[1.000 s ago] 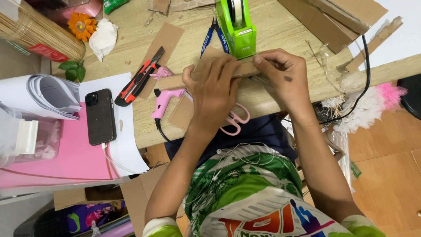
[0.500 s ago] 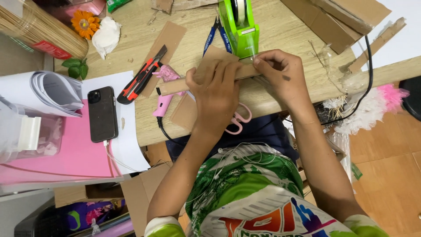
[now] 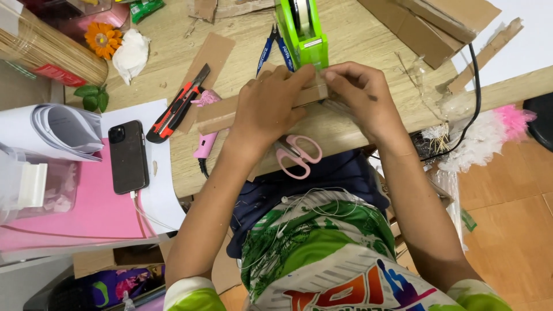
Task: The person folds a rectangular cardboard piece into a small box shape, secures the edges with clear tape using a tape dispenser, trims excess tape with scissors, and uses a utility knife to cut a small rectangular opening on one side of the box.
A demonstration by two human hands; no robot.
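Together, left hand [image 3: 271, 106] and right hand [image 3: 360, 98] pinch the cardboard strip [image 3: 222, 113].

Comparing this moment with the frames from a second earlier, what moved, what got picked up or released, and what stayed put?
Hardly anything changed. Both hands, left hand and right hand, keep pressing the cardboard strip just below the green tape dispenser; nothing was taken or let go. The pink scissors, utility knife and phone lie as before.

The left hand [image 3: 271, 106] hides the cardboard strip's [image 3: 216, 115] middle.
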